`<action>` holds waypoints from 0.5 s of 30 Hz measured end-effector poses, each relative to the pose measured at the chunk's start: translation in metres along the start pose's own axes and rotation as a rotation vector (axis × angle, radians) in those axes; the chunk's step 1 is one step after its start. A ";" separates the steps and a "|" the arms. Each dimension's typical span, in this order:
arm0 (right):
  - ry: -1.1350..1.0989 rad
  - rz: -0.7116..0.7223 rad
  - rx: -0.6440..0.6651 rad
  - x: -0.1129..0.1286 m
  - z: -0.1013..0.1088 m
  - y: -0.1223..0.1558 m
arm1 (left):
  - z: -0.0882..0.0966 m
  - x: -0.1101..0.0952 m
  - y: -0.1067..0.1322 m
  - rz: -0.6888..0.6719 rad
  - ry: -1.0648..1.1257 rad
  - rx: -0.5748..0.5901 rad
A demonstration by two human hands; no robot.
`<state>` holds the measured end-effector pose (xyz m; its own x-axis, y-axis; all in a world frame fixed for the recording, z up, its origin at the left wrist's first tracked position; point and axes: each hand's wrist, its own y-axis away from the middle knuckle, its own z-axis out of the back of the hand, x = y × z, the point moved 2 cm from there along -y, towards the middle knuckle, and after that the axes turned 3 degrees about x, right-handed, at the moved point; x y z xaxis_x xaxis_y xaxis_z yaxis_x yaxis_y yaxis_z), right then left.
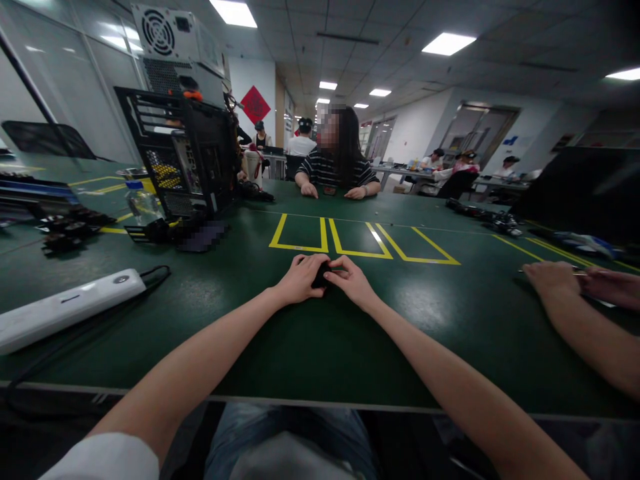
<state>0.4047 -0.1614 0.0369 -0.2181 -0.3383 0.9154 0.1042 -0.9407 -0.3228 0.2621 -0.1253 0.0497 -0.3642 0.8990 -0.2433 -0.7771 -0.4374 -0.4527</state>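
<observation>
My left hand [301,279] is curled around a small black object [321,275] just above the green table [320,353]. Its kind I cannot make out, as my fingers cover most of it. From the other side my right hand [349,280] meets it, thumb and forefinger pinched together at its edge. Whether something thin sits in that pinch is too small to tell. Both hands are close together, in front of the yellow tape outlines [356,253] on the table.
A white power strip [75,307] with a black cable lies at left. Behind it stand a water bottle [143,203] and a black computer case [187,157]. Another person's hands [555,277] work at right. Someone in a striped shirt [337,170] sits across the table.
</observation>
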 end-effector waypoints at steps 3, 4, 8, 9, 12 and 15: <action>0.012 0.012 -0.015 0.000 0.001 0.000 | 0.000 0.000 0.000 0.000 0.004 -0.001; 0.013 0.008 -0.014 0.001 0.001 0.001 | 0.000 0.000 0.000 0.000 0.006 0.000; 0.004 -0.021 0.032 0.003 0.002 0.003 | 0.000 -0.001 0.000 0.002 0.012 0.002; -0.005 -0.017 0.043 0.003 0.001 0.004 | 0.000 0.000 0.000 0.006 0.012 0.003; -0.049 -0.001 0.060 0.004 0.000 0.005 | 0.000 0.000 0.000 0.023 0.011 0.009; -0.052 -0.008 0.041 0.002 0.000 0.003 | 0.000 -0.001 -0.001 0.024 0.011 0.012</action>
<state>0.4044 -0.1653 0.0374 -0.1684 -0.3278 0.9296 0.1424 -0.9413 -0.3061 0.2630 -0.1256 0.0499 -0.3770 0.8879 -0.2635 -0.7746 -0.4582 -0.4360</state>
